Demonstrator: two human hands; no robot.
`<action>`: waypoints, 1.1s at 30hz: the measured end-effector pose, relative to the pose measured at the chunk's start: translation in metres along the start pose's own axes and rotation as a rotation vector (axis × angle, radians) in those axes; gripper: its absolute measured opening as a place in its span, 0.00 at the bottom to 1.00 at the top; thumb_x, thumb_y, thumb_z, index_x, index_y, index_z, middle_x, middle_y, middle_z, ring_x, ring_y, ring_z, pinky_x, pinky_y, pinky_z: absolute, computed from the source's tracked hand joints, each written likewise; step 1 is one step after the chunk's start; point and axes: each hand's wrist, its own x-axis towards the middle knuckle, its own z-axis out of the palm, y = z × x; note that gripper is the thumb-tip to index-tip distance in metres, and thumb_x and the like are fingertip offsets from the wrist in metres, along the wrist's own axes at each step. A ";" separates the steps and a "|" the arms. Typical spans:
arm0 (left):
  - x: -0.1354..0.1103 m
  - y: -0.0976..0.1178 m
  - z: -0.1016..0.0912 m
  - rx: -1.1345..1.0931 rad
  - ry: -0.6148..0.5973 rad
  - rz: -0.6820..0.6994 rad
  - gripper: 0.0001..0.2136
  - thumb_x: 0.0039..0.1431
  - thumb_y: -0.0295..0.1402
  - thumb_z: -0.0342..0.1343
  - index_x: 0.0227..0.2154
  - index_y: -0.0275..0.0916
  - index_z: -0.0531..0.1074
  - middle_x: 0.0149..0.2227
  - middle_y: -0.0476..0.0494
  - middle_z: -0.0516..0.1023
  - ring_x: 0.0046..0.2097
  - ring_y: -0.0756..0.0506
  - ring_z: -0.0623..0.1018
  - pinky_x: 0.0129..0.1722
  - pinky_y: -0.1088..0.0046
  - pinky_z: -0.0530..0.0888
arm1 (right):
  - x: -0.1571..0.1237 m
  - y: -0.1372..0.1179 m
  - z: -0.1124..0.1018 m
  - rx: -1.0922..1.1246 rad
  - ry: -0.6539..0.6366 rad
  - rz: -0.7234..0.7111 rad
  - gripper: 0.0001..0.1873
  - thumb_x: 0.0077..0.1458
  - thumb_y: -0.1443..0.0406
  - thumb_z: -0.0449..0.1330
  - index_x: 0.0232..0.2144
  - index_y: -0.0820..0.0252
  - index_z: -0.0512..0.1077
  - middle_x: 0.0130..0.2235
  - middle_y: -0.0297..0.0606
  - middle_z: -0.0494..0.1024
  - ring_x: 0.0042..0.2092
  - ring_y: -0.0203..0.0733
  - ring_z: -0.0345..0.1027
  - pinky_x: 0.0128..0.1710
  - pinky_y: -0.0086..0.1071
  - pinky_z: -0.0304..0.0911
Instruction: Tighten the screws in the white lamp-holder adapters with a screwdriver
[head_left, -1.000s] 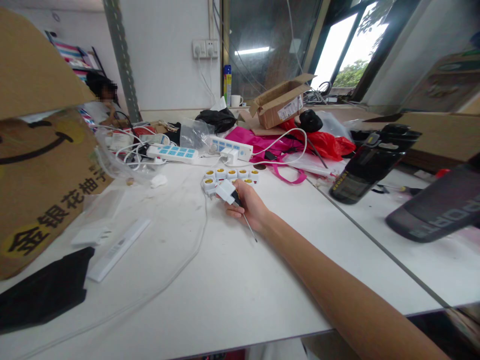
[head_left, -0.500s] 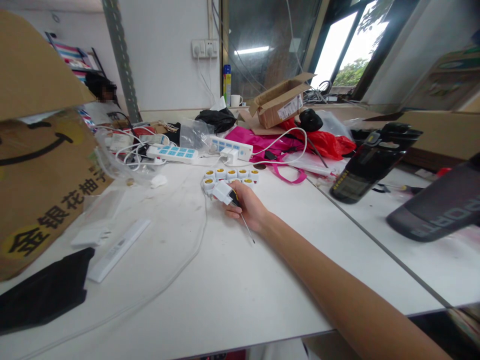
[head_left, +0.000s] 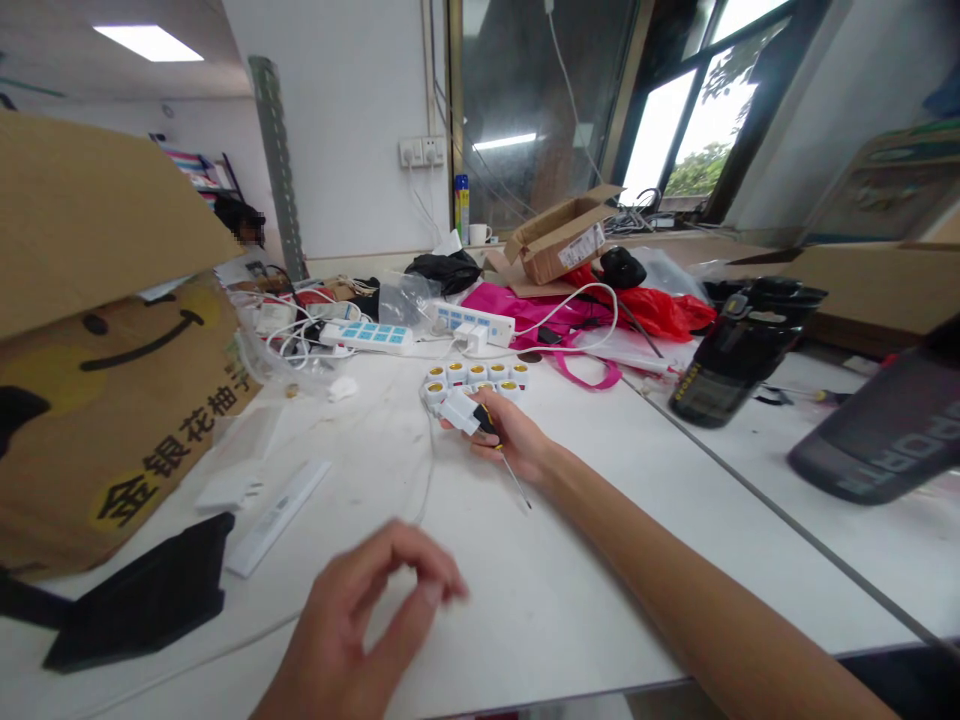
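Screwdriver [head_left: 516,487], one, plus one white adapter [head_left: 459,411] in right hand [head_left: 514,435]; left hand [head_left: 360,615] half-closed, empty.

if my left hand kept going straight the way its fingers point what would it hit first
The left hand looks headed for the right forearm, passing near the tip of the screwdriver in the right hand. Depth is unclear, so the screwdriver might come first.

Screwdriver [head_left: 487,424]: yellow/black handle, thin steel shaft, tip at 4 o'clock, gripped in R hand [head_left: 511,435]. White adapter [head_left: 459,411] pinched w/ it, tilted, at 9 o'clock from handle. Lamp sockets [head_left: 476,376]: white, brass centers, clustered in rows just past adapter, at 12 o'clock.
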 end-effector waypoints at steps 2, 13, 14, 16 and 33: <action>0.058 0.001 -0.008 0.075 0.298 0.167 0.09 0.76 0.39 0.58 0.54 0.47 0.77 0.54 0.39 0.84 0.57 0.38 0.81 0.58 0.58 0.78 | -0.003 0.000 0.004 -0.023 0.002 -0.018 0.16 0.62 0.53 0.69 0.34 0.57 0.72 0.20 0.25 0.67 0.20 0.29 0.38 0.15 0.22 0.40; 0.173 -0.058 -0.023 0.390 0.251 0.460 0.07 0.76 0.34 0.58 0.51 0.43 0.78 0.50 0.41 0.86 0.51 0.40 0.85 0.56 0.59 0.80 | -0.001 0.007 0.006 -0.145 0.029 -0.029 0.32 0.48 0.42 0.81 0.35 0.60 0.74 0.22 0.17 0.54 0.21 0.25 0.37 0.16 0.21 0.35; 0.174 -0.059 -0.024 0.396 0.244 0.462 0.07 0.75 0.34 0.59 0.50 0.43 0.79 0.50 0.41 0.86 0.50 0.40 0.85 0.55 0.60 0.80 | 0.002 0.006 0.005 -0.154 0.032 -0.024 0.32 0.47 0.43 0.81 0.35 0.60 0.74 0.23 0.17 0.55 0.21 0.24 0.37 0.16 0.21 0.35; 0.178 -0.059 -0.027 0.410 0.219 0.468 0.06 0.73 0.33 0.61 0.49 0.43 0.79 0.48 0.41 0.86 0.49 0.40 0.84 0.53 0.61 0.80 | 0.007 0.006 0.002 -0.171 0.043 -0.023 0.31 0.47 0.44 0.82 0.34 0.59 0.73 0.24 0.18 0.58 0.21 0.24 0.37 0.16 0.21 0.35; 0.169 -0.070 -0.018 0.365 0.228 0.464 0.08 0.68 0.24 0.64 0.45 0.43 0.83 0.51 0.39 0.89 0.54 0.38 0.87 0.58 0.59 0.82 | 0.004 0.019 0.008 -0.213 0.168 -0.075 0.34 0.46 0.49 0.83 0.48 0.54 0.73 0.24 0.18 0.64 0.20 0.24 0.39 0.15 0.22 0.36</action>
